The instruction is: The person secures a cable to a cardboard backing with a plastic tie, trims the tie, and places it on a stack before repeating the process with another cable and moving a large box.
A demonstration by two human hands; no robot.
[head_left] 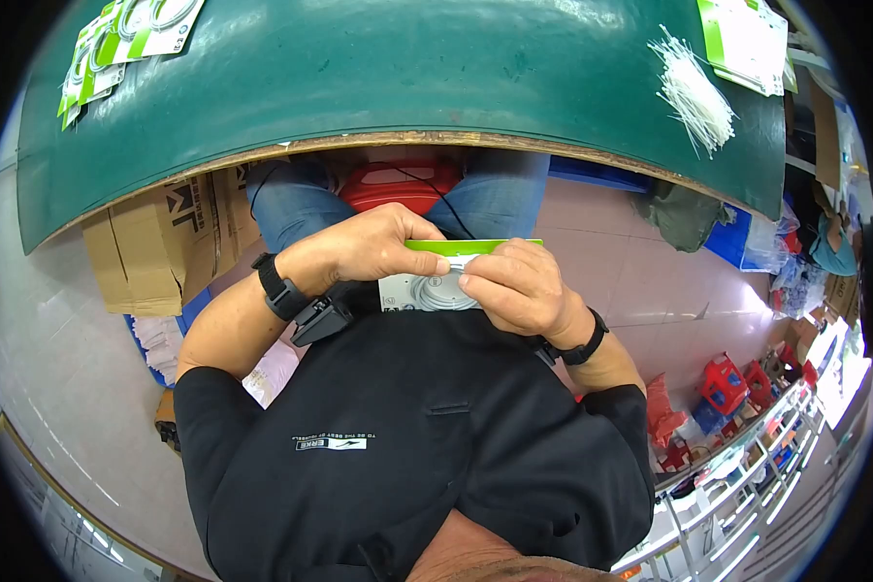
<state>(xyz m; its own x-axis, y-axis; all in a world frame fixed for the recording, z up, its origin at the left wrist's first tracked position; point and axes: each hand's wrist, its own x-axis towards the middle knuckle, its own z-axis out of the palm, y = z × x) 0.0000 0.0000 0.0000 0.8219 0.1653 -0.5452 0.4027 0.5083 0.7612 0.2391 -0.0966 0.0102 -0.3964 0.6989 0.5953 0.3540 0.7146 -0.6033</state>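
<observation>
A white backing card with a green top strip is held in front of my chest, and a coil of light grey cable lies against its face. My left hand grips the card from the left, its thumb pressed on the front near the top of the coil and its other fingers partly hidden behind. From the right, my right hand is closed in a pinch at the coil's upper edge, close to the left thumb. Whatever sits between those right fingertips is too small to make out.
Ahead stretches a green table. On it are carded cables at the far left, a pile of white cable ties and a stack of cards at the right. Cardboard boxes stand below left.
</observation>
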